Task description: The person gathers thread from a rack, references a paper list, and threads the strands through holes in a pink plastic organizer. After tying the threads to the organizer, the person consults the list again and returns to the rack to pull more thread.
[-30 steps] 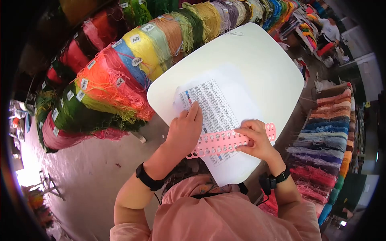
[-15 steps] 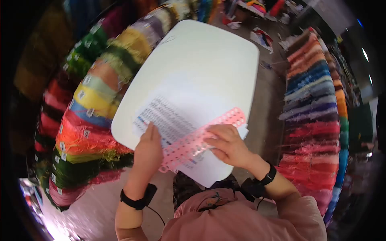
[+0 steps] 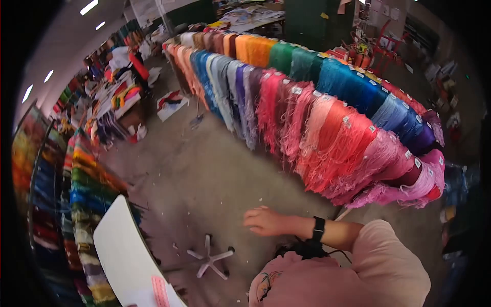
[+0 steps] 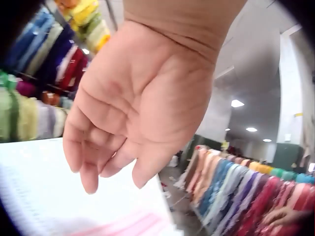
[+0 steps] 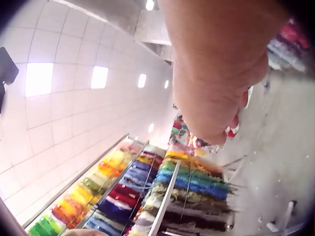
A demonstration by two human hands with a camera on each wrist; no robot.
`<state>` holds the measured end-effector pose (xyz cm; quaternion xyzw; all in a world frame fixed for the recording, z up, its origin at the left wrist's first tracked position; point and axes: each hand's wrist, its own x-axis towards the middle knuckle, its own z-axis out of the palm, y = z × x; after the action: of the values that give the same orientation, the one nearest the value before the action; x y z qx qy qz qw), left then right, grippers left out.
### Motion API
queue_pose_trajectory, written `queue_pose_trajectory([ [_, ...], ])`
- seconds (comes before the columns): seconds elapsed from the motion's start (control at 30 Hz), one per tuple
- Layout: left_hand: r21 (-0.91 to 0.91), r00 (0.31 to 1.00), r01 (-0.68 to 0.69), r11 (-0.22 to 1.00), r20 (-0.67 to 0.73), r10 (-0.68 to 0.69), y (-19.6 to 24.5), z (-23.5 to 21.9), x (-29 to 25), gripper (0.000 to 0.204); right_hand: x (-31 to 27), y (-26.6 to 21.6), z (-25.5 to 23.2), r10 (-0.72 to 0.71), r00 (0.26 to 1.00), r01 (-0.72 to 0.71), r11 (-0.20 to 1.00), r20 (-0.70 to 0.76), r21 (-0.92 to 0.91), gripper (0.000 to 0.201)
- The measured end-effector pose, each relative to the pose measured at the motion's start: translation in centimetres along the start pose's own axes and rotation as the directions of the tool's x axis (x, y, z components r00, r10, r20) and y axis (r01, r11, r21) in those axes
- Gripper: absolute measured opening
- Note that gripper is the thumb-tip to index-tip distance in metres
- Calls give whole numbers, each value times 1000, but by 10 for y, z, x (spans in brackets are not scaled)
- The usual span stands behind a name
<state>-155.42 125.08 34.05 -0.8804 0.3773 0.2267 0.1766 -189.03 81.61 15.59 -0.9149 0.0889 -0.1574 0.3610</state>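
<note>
My right hand (image 3: 266, 221) hangs over the floor in the head view, its fingers loose and holding nothing. Beyond its fingertips to the left stands the white tabletop (image 3: 120, 240), with a pink strip (image 3: 160, 291) full of holes lying near its edge. In the left wrist view my left hand (image 4: 133, 108) hovers above printed paper (image 4: 24, 196) and the pink strip (image 4: 133, 227), its fingers loosely bent around nothing. The head view leaves out that hand.
A rack of labelled yarn skeins (image 3: 332, 128) runs along the right, and more skeins (image 3: 87, 204) hang at the left. A wheeled chair base (image 3: 208, 261) stands on the floor beside the tabletop. Far back, a person (image 3: 123, 59) is near a cluttered table.
My head has turned right, so the tabletop sits at the lower left. My right hand has let go of the pink strip and moved right; the left hand has left the head view.
</note>
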Motion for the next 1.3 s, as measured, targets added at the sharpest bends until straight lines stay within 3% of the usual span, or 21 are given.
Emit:
queue_pose_trajectory([
  [0.03,-127,993,-32,991,-120,17,29,-38,12,30,-15,17,-13,37,999,-37,999,-34,19,25],
  [0.07,-146,985,4,989,-170,-29,104,-95,18,24,-30,31,-27,78,995,-75,996,-62,40,25],
  [0.1,-133,879,-255,958,-445,172,139,-120,37,9,-38,35,-40,118,987,-115,993,-112,38,25],
  [0.13,-409,869,-395,823,-456,191,176,-139,60,7,-49,40,-53,150,977,-145,989,-154,42,25],
  [0.2,-178,771,-594,785,-406,491,284,-201,77,11,-69,53,-77,217,942,-209,976,-257,57,24],
  [0.23,-256,749,-650,715,-371,549,321,-209,95,10,-78,60,-87,256,913,-246,967,-318,71,24],
  [0.27,-150,702,-703,695,-303,645,363,-225,103,11,-87,66,-97,299,877,-286,954,-376,91,24],
  [0.3,-175,610,-791,586,-284,740,399,-228,115,12,-95,70,-108,287,835,-289,955,-469,68,26],
  [0.37,-46,427,-903,428,-215,878,454,-230,147,13,-106,69,-135,329,718,-342,934,-614,101,27],
  [0.43,-37,247,-969,246,-230,941,499,-225,183,16,-121,72,-159,375,598,-413,902,-708,129,30],
  [0.47,-39,233,-972,231,-237,943,519,-222,202,15,-130,78,-168,366,551,-447,888,-750,105,33],
  [0.53,-105,222,-974,199,-294,930,554,-218,239,14,-144,87,-186,528,371,-499,807,-764,315,38],
  [0.57,-167,226,-970,178,-342,912,569,-216,257,13,-149,94,-188,585,301,-390,796,-753,463,41],
  [0.67,-360,268,-927,106,-436,859,603,-211,316,13,-139,84,-191,575,264,-537,754,-775,377,40],
  [0.8,-517,365,-856,16,-581,727,640,-209,393,14,-135,92,-181,602,162,-625,675,-782,391,40],
  [0.93,-475,384,-877,-74,-785,487,666,-207,435,15,-121,92,-182,605,42,-669,608,-795,427,33],
  [0.97,-442,352,-894,-72,-793,498,668,-208,438,21,-120,93,-182,588,20,-688,595,-809,415,30],
  [1.07,-512,371,-840,-181,-785,496,679,-208,440,28,-104,97,-181,535,-62,-722,559,-843,408,20],
  [1.2,-426,257,-889,-165,-765,591,685,-205,428,38,-92,103,-178,447,-155,-764,511,-881,393,11],
  [1.23,-462,272,-867,-188,-754,597,685,-205,423,37,-89,104,-178,427,-184,-762,507,-885,403,10],
  [1.3,-388,211,-904,-179,-770,603,683,-207,428,38,-84,108,-177,393,-214,-776,488,-894,400,9],
])
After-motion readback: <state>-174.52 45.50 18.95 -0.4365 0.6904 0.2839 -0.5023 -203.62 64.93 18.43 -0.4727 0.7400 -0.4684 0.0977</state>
